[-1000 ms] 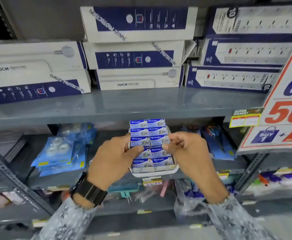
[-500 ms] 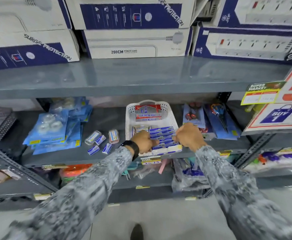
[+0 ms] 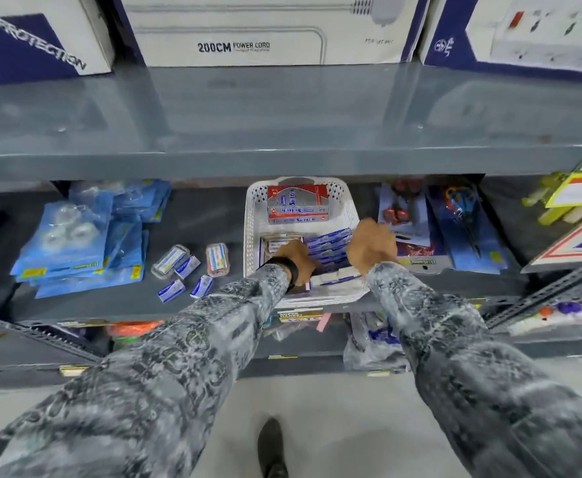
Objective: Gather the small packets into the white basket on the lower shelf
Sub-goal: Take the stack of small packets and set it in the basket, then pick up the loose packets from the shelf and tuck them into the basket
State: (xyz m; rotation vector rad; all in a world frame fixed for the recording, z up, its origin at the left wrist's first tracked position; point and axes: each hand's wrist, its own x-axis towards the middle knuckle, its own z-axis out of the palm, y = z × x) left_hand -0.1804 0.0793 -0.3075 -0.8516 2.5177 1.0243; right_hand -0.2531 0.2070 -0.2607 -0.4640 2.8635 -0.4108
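Observation:
The white perforated basket stands on the lower shelf, with a red and silver box at its back. A tray of small blue packets lies inside the basket's front half. My left hand grips the tray's left side and my right hand grips its right side. Several loose small packets lie on the shelf left of the basket, some blue and white, some in clear cases. The hands hide the tray's middle edges.
Blue tape packs are stacked at the left of the lower shelf. Carded scissors lie right of the basket. The grey upper shelf overhangs, carrying power-strip boxes. A sale sign leans at the right. My shoe is on the floor.
The tray of blue packets, held up in front of me a second ago, has gone down into the basket. Both arms have stretched forward and the camera has tilted lower.

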